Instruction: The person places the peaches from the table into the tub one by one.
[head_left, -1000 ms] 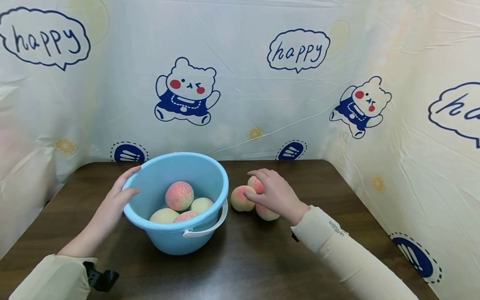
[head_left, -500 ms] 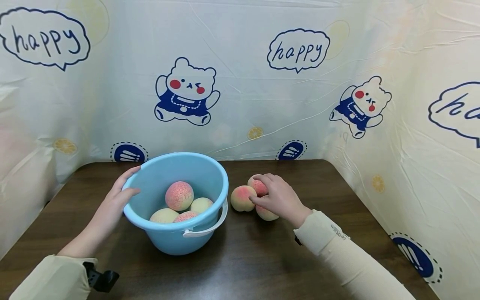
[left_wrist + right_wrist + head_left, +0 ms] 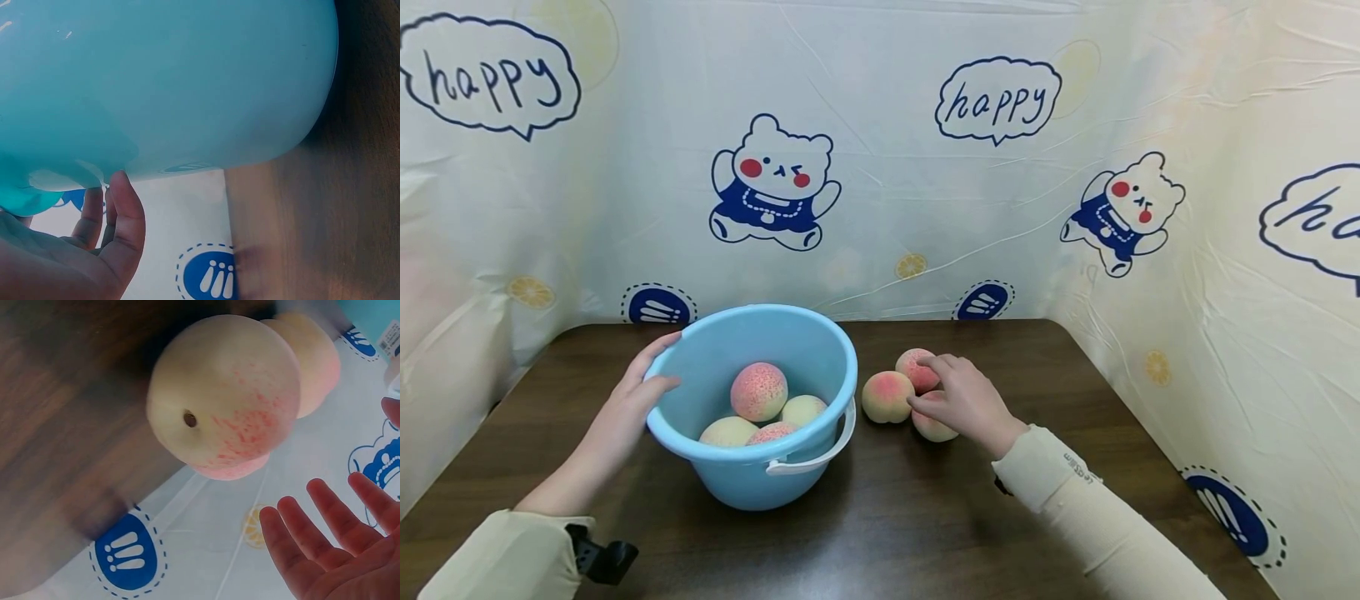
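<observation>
A light blue bucket (image 3: 752, 483) stands on the table with several pink-and-cream peaches (image 3: 759, 392) inside. My left hand (image 3: 628, 392) holds its left rim, thumb over the edge; the left wrist view has that hand's fingers (image 3: 128, 215) against the outer wall. Right of the bucket, three peaches sit close together: one at the left (image 3: 887, 397), one behind (image 3: 917, 369), and a near one (image 3: 934, 423) partly hidden by my right hand (image 3: 966, 402). That hand hovers over the near peach with spread, relaxed fingers; in the right wrist view the peach (image 3: 225, 390) is apart from the fingertips (image 3: 317, 487).
The bucket's white handle (image 3: 812, 462) hangs down on its right front side. A dark brown wooden table (image 3: 895, 533) carries everything. Pale printed sheeting (image 3: 880, 183) with bears and lettering rises behind and beside it.
My right hand has moved slightly right and toward me, from above the far peach to above the near one. The left hand, bucket and peaches have stayed in place.
</observation>
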Tool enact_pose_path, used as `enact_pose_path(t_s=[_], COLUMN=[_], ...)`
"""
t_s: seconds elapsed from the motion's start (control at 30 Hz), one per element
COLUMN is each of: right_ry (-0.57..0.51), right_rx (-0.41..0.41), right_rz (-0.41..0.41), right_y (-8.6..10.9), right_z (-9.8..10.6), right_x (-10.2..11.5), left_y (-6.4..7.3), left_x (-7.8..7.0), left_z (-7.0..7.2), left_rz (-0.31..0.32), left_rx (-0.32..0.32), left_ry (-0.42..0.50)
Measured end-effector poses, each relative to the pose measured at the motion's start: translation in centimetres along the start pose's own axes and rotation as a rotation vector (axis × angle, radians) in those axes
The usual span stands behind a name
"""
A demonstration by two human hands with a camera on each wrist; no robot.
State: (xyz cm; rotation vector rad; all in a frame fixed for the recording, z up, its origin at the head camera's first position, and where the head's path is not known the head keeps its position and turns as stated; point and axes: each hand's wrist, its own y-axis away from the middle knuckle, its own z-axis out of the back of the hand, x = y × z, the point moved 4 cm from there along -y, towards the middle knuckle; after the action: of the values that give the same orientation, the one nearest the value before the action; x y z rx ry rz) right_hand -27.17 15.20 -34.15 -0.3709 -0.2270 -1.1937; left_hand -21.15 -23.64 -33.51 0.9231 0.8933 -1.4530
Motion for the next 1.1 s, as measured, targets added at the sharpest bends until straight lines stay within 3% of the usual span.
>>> enact_pose_path(t_s=[0.43,0.83,1.1], right_ry=[0.015,0.045,0.032], right_rx=[0.026,-0.001,0.038], right_rz=[-0.018,0.015,-0.024], right_y=[0.2,0.4,0.4], right_z=[-1.7,-2.9,-3.5], right_x=[-1.7,-2.5,-2.9], left_y=[0.0,-0.1,-0.1], left_x=[0.0,-0.1,0.0], left_z=[0.0,0.0,0.1], left_rz=[-0.003,-0.001,-0.005], left_rx=[-0.001,-0.002,-0.003], left_ry=[0.0,0.007,0.003])
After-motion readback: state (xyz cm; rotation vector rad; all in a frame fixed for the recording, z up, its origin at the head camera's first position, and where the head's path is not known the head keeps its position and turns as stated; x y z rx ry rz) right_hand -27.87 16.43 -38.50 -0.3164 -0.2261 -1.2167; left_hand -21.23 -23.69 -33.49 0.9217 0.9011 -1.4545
